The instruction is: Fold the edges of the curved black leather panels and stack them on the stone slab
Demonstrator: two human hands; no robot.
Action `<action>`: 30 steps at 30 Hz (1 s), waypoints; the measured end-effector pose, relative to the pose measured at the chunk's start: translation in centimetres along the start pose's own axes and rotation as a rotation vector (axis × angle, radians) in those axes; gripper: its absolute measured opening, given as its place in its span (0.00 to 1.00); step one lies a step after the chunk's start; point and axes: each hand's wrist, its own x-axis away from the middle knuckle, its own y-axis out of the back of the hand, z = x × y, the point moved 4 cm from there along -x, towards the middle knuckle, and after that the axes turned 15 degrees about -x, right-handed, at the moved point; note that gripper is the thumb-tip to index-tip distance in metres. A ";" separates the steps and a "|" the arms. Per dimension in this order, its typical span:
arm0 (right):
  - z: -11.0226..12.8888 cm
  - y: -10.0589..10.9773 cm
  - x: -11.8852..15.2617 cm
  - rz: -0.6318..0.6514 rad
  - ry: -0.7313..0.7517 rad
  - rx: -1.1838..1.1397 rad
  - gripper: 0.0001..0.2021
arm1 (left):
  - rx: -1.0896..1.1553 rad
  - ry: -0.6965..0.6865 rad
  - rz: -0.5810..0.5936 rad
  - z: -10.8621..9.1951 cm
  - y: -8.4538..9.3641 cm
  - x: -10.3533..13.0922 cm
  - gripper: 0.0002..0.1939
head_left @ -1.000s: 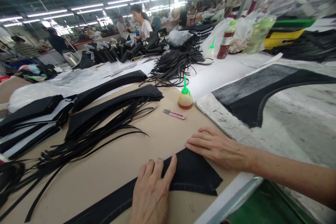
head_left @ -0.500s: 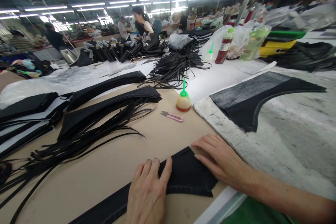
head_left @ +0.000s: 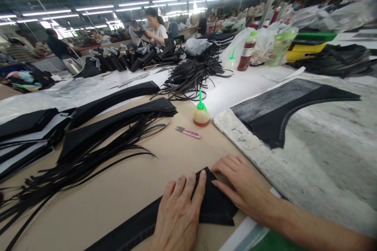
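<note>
A long black fabric piece [head_left: 216,204] with a flared right end lies on the tan board [head_left: 118,188] in front of me. My left hand [head_left: 179,208] presses flat on it, palm down, fingers stretched toward its upper edge. At the flared end, my right hand [head_left: 238,184] touches the upper corner and right edge with its fingers extended and thumb apart. Beyond the hands lie pink thread snips [head_left: 190,132]. Just behind them stands a squat glue bottle [head_left: 201,114] with a green nozzle and amber liquid inside.
Stacked black pieces [head_left: 118,125] and loose black strips [head_left: 88,160] lie on the left. Another black piece [head_left: 273,121] rests on the stained white slab [head_left: 318,157] at right. Further back are a strip bundle [head_left: 194,68], a red drink bottle [head_left: 246,51] and a yellow bin [head_left: 306,51]. A co-worker [head_left: 157,29] stands beyond.
My left hand has slid right along the black piece, closer to my right hand. The right hand stays at the flared end. The view has shifted slightly.
</note>
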 end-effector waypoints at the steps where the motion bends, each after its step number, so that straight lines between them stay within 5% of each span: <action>1: 0.0 0.0 0.0 -0.002 -0.001 -0.002 0.10 | 0.003 0.009 -0.014 -0.1 -0.1 0.1 0.23; 30: 0.6 -0.1 0.5 -0.035 0.159 0.057 0.09 | 0.084 0.140 -0.016 -0.7 -0.7 -0.4 0.21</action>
